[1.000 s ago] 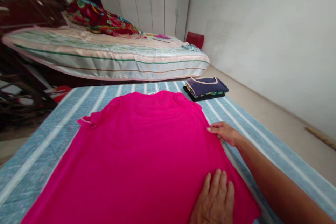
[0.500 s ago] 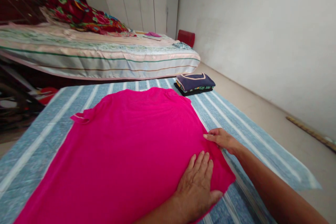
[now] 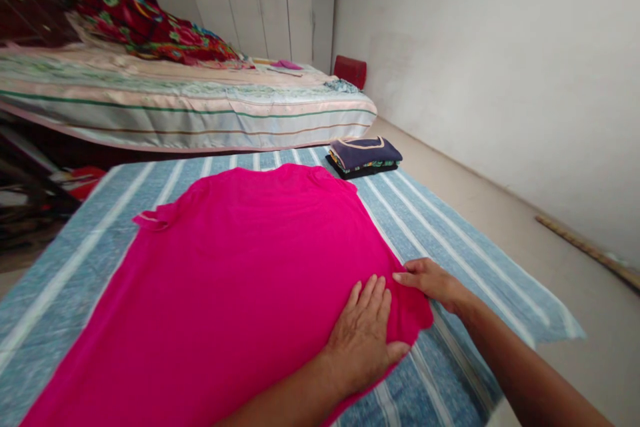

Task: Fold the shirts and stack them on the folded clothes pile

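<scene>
"Bright pink short-sleeved cloth shirt (image 3: pixel 235 253): where does it lie?"

"Spread over the blue, white-striped cloth (image 3: pixel 440 227), its near end running out of view."

"And the hands?"

"The left hand (image 3: pixel 361 333) lies flat on it, fingers straight and close together, thumb out sideways. The right hand (image 3: pixel 434 281) has thumb and forefinger clamped on the shirt's right edge."

"Anything in the way?"

"The left forearm (image 3: pixel 295 387) covers some of the near part. A stack of folded dark clothes (image 3: pixel 367 157) sits just beyond the far right shoulder; whether they touch, I can't tell."

"Farther off?"

"A bed with pale striped bedding (image 3: pixel 240 110), a red floral blanket (image 3: pixel 155 30) heaped on it, a tall white wardrobe (image 3: pixel 270 0) behind."
</scene>
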A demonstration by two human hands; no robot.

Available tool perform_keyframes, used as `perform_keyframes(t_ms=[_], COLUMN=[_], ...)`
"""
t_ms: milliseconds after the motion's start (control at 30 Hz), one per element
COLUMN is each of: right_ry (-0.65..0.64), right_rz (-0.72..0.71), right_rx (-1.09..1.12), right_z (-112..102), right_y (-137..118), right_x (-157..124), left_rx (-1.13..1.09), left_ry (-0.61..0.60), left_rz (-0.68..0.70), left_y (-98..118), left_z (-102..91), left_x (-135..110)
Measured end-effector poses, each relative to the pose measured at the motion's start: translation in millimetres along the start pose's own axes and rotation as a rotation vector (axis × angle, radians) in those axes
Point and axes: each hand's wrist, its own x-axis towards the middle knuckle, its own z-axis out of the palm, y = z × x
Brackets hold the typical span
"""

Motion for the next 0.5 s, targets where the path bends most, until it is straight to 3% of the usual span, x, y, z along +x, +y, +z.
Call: perform_keyframes(t_ms=[133, 267, 500], right_ry=[-0.165, -0.044, -0.006], right_rz=[-0.006, -0.026, -0.025], right_rx=[-0.033, -0.004, 0.073], right_z=[-6.0, -10.2, -5.7], right_y=[7.6, 15.8, 20.7], right_x=[-14.1, -23.1, -30.6], left_rx=[0.016, 0.054, 0.031], left_ry=[-0.013, 0.023, 0.042], left_rz=[0.023, 0.020, -0.057], left_y=[-1.0, 0.6, 2.5], left_z=[-2.6, -3.4, -3.4], left_x=[1.0, 0.6, 0.7])
